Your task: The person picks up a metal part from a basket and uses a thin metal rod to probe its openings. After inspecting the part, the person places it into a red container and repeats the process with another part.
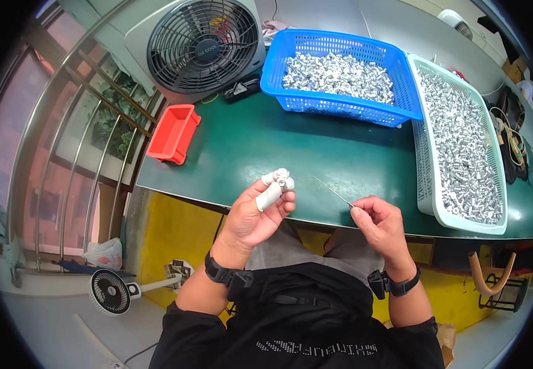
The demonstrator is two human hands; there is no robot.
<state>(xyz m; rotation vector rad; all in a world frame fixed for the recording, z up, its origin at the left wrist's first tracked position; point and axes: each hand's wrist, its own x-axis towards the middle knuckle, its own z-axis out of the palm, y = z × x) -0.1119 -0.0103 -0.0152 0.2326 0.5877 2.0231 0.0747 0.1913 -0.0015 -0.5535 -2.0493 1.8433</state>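
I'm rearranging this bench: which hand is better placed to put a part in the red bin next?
Probably the left hand: it is nearer the red bin and seems to pinch a small metal part. The right hand is farther off, holding a thin rod.

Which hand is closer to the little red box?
Left. The left hand is below the red box and to its right in the picture; the right hand is much farther over to the right, past the left one.

Fan (183,58) behind the tray (172,136); baskets (340,106) of parts (338,79) right, on the table (242,138).
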